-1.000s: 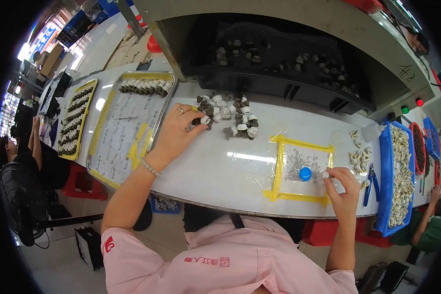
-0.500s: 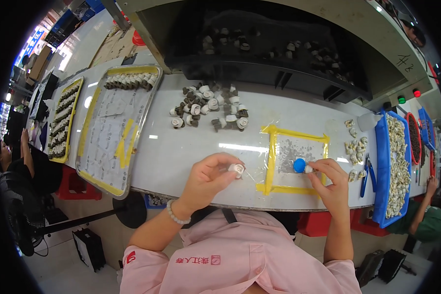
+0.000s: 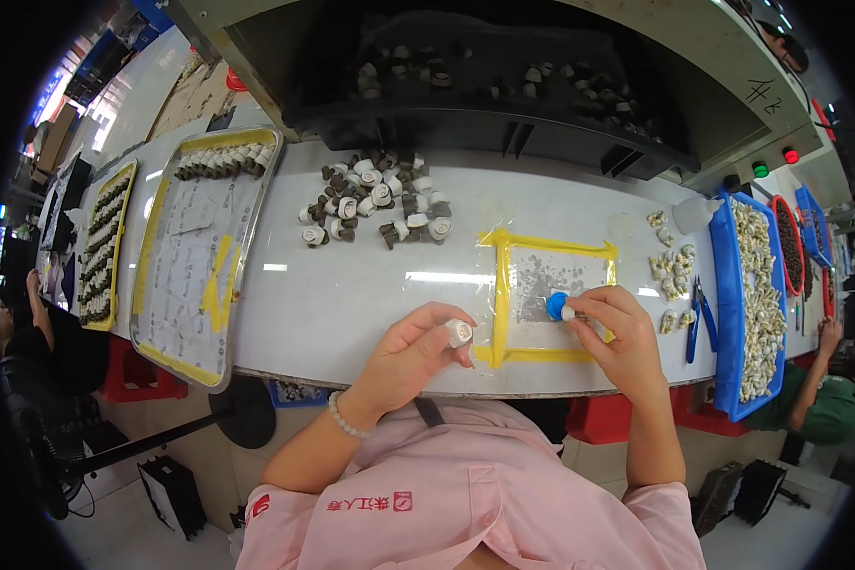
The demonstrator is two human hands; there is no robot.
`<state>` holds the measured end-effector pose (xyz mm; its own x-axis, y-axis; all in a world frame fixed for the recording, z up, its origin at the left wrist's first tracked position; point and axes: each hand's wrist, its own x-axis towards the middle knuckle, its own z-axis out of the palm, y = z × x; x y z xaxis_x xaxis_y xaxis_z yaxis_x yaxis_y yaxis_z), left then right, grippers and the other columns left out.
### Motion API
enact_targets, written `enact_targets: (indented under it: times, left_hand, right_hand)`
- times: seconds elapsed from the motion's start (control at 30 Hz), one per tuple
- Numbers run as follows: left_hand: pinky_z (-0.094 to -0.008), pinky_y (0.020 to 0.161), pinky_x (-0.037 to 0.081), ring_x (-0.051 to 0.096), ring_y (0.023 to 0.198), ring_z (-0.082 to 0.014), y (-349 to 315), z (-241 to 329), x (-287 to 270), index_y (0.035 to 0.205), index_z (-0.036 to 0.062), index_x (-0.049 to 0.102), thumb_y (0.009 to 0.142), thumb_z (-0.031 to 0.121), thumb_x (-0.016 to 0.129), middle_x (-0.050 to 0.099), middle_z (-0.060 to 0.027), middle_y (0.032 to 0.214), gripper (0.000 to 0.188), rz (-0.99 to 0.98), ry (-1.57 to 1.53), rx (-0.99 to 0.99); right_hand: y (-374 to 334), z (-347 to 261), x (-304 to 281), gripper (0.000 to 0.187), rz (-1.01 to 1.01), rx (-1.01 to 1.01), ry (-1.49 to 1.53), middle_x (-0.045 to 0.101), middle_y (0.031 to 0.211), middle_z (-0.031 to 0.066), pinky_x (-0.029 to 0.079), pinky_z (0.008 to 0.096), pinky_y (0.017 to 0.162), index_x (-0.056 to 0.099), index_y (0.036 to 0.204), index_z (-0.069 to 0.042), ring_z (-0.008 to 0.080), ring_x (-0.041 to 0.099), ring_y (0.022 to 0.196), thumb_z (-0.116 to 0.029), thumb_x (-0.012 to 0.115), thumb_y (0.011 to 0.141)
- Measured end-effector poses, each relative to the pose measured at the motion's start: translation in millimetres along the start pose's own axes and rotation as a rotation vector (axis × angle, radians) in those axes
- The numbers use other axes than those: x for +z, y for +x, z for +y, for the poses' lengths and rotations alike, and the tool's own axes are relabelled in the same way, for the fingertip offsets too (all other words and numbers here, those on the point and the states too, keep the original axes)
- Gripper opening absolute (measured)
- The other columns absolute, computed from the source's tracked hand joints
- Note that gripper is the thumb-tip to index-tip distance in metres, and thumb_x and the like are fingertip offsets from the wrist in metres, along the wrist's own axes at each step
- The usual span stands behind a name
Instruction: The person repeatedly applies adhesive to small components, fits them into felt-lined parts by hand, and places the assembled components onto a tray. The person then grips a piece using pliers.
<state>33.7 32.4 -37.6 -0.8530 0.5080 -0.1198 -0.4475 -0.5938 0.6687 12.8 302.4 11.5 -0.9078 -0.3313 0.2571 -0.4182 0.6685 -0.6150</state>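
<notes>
My left hand (image 3: 416, 353) pinches a small white cylindrical part (image 3: 459, 332), its round end facing up, just left of the yellow-taped square (image 3: 501, 294). Over that square, my right hand (image 3: 622, 337) is closed on a small white piece (image 3: 568, 313), mostly hidden by the fingertips. This piece is against the edge of a blue disc (image 3: 557, 305), which lies on the grey-spotted middle of the square. Beyond my left hand, many white-and-dark parts (image 3: 370, 198) lie in a loose heap on the white table.
A metal tray (image 3: 190, 252) with rows of parts stands at left. At right are blue-handled pliers (image 3: 699, 318), loose cream-coloured pieces (image 3: 673, 271), a white bottle (image 3: 695, 213) and a full blue bin (image 3: 727, 313). A dark machine opening (image 3: 503, 133) borders the far side. Other people sit at both sides.
The whole view has shifted a little. Against the table, my left hand has moved right with its white part, closer to the taped square. My right hand's piece has come nearer the blue disc.
</notes>
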Motion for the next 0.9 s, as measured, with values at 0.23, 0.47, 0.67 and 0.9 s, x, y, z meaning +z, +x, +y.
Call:
enact_targets:
  times: [0.23, 0.47, 0.67, 0.9]
  left_hand:
    - [-0.0350, 0.084, 0.045, 0.053, 0.092, -0.0183, -1, -1, -1, 0.115, 0.0000, 0.049, 0.097, 0.016, 0.048, 0.052, -0.0103, 0.105, 0.025, -0.012, 0.003, 0.007]
    - [-0.0347, 0.084, 0.045, 0.052, 0.092, -0.0171, -1, -2, -3, 0.115, 0.0021, 0.050, 0.096, 0.016, 0.050, 0.051, -0.0088, 0.106, 0.024, -0.028, 0.037, 0.014]
    - [-0.0331, 0.083, 0.046, 0.053, 0.094, -0.0166, -2, -2, -2, 0.113, 0.0017, 0.051, 0.095, 0.016, 0.052, 0.051, -0.0087, 0.106, 0.023, 0.005, 0.072, 0.014]
    - [-0.0319, 0.080, 0.050, 0.060, 0.085, -0.0163, -4, -2, 3, 0.111, -0.0026, 0.056, 0.092, 0.005, 0.055, 0.063, -0.0108, 0.100, 0.020, 0.100, 0.012, 0.067]
  right_hand:
    - [5, -3, -3, 0.022, -0.023, -0.040, -0.041, 0.063, 0.086, 0.0098, 0.049, 0.0343, 0.066, 0.068, 0.092, -0.002, 0.0261, 0.059, 0.076, -0.001, 0.070, 0.071]
    - [5, -3, -5, 0.020, -0.037, -0.058, -0.088, 0.062, 0.085, 0.0100, 0.049, 0.0352, 0.067, 0.068, 0.090, -0.002, 0.0267, 0.059, 0.076, -0.001, 0.070, 0.070]
    - [8, -3, -5, 0.019, -0.032, -0.065, -0.124, 0.062, 0.084, 0.0090, 0.049, 0.0354, 0.066, 0.068, 0.089, -0.002, 0.0261, 0.059, 0.075, -0.002, 0.069, 0.070]
    - [12, -1, 0, 0.015, -0.053, -0.150, -0.278, 0.060, 0.081, 0.0046, 0.046, 0.0338, 0.065, 0.068, 0.085, -0.005, 0.0216, 0.058, 0.075, -0.005, 0.069, 0.070]
